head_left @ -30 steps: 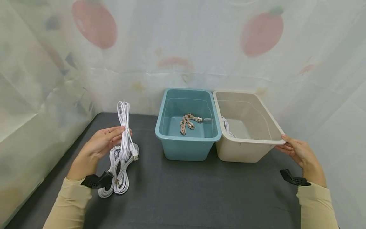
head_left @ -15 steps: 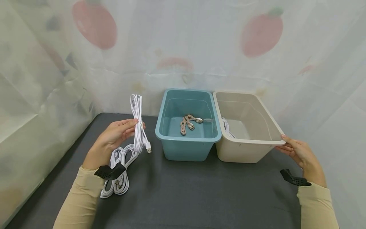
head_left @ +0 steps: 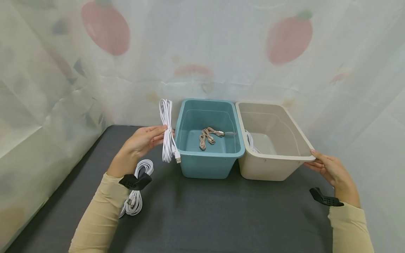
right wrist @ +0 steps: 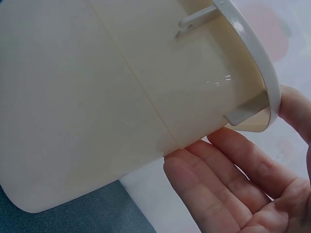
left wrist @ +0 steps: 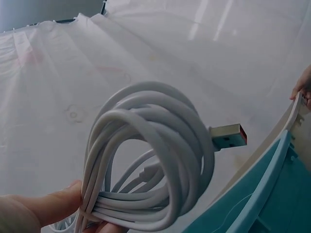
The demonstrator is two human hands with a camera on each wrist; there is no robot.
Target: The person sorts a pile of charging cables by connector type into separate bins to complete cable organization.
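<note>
White coiled cable, USB plug dangling, is pinched in the left hand just left of the teal bin. Right hand fingers grip the beige bin at its right near corner. No writing is legible.
</note>
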